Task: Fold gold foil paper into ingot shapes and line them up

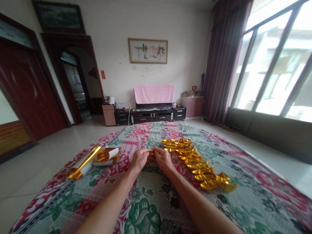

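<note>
Both my hands meet over the middle of the flowered cloth, pinching a small piece of gold foil paper [151, 152] between them. My left hand [140, 160] grips its left end and my right hand [162, 158] its right end; the fingers cover most of it. Just right of my right hand lies a row of folded gold paper ingots [192, 155], several of them, running toward me. Off to the left are curled sheets of gold paper with white backs [84, 162], and another rolled sheet [107, 156] beside them.
A patterned cloth [143, 214] covers the round surface in front of me. Beyond it, against the wall, stands a low black cabinet [153, 117] with a pink cloth [154, 93] draped over something on top. Windows and a purple curtain [219, 65] are on the right.
</note>
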